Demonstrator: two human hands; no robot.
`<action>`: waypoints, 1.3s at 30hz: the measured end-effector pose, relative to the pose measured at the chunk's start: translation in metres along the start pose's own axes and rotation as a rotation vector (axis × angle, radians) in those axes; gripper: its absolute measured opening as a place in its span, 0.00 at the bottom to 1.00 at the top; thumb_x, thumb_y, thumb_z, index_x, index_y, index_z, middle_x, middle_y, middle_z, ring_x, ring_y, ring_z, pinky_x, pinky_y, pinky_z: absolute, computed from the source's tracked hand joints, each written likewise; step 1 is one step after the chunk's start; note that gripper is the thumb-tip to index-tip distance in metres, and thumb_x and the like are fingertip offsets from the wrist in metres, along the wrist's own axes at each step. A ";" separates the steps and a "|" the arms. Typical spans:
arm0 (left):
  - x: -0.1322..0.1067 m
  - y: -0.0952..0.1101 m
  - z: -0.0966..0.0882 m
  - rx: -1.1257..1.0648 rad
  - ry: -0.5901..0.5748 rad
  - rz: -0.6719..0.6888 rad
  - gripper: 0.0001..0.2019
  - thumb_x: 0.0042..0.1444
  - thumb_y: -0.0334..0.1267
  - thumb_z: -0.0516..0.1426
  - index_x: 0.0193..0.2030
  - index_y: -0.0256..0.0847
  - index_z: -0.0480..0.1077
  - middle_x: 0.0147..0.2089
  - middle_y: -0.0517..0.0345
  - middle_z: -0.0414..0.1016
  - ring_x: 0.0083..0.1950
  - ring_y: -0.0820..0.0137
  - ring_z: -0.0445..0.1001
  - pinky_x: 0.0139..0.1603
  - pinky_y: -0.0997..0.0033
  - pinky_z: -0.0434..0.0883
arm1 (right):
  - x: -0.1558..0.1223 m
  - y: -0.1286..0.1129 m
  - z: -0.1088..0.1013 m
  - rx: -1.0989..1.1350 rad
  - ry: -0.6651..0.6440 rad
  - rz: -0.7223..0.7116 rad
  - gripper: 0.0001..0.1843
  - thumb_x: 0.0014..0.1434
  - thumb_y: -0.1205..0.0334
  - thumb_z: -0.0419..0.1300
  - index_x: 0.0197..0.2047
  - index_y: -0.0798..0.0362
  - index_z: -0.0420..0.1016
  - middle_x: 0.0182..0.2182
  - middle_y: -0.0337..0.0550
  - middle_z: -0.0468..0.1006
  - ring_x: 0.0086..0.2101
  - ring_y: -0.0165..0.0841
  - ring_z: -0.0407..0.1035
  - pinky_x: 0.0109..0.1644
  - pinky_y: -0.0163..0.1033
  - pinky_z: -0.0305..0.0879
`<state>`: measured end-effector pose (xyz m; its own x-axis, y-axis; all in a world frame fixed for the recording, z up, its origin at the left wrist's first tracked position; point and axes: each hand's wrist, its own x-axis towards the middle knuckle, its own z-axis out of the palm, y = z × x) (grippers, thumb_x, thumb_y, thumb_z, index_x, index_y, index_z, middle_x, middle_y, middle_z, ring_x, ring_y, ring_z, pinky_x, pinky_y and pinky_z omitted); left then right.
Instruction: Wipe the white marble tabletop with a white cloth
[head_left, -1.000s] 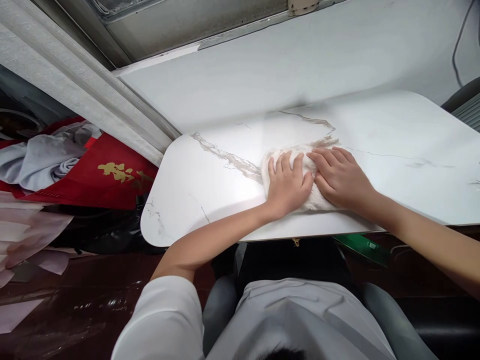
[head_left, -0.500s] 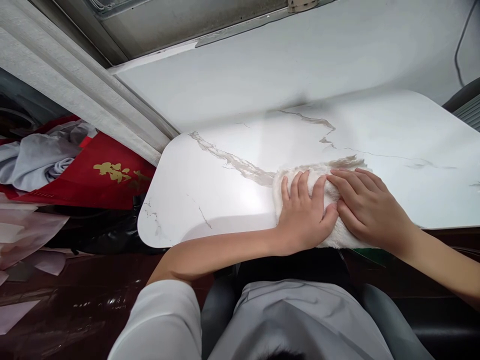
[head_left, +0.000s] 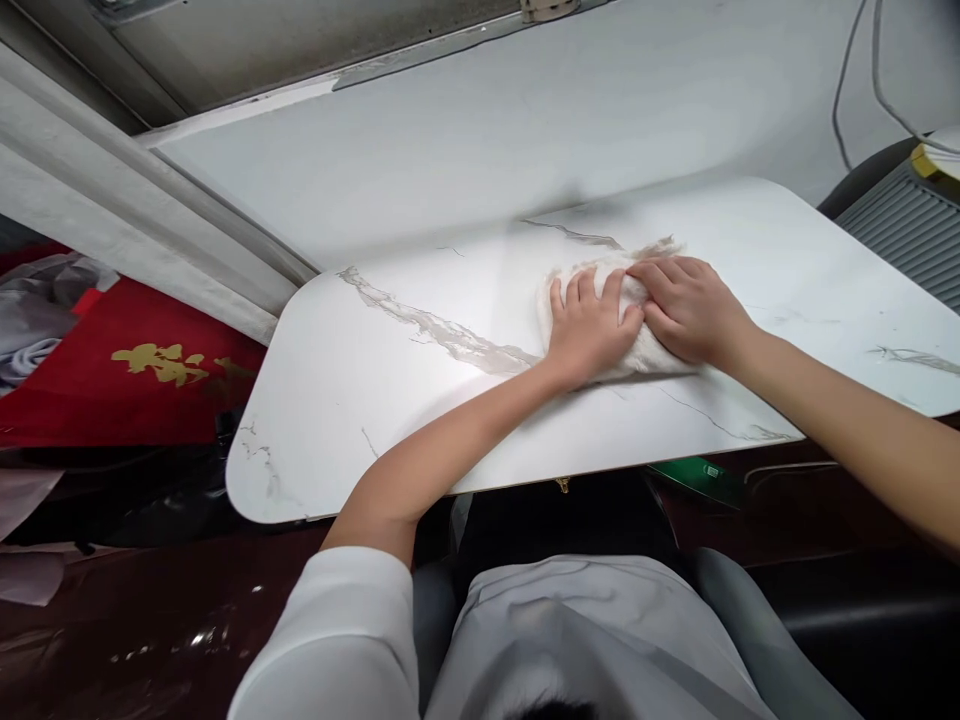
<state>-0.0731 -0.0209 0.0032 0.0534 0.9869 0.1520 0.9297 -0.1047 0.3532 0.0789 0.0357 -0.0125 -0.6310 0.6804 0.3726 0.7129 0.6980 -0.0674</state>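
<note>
A white fluffy cloth lies on the white marble-patterned table, right of its middle. My left hand lies flat on the cloth's left part, fingers stretched out and pointing away from me. Beside it, my right hand presses on the cloth's right part, its fingers laid over the top and touching the left hand's. Both hands cover most of the cloth; only its edges show.
A pale wall ledge runs behind the table. Red fabric with gold print and grey cloth lie on the left. At the right stand a grey slatted object and hanging cables. A green item sits under the table edge.
Both hands slid the cloth toward the table's near edge half a second ago, then pushed it back away from me toward the far side.
</note>
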 end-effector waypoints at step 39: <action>0.167 -0.036 0.023 -0.105 0.128 -0.022 0.22 0.66 0.43 0.46 0.65 0.46 0.62 0.65 0.53 0.67 0.68 0.61 0.61 0.74 0.55 0.49 | 0.124 0.084 0.018 -0.069 -0.198 0.212 0.22 0.76 0.56 0.35 0.62 0.57 0.58 0.59 0.46 0.69 0.54 0.35 0.60 0.62 0.42 0.53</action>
<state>-0.0890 0.1509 -0.0055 -0.0198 0.9661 0.2574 0.8864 -0.1022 0.4515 0.0549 0.1823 0.0112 -0.5081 0.8446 0.1689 0.8502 0.5232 -0.0585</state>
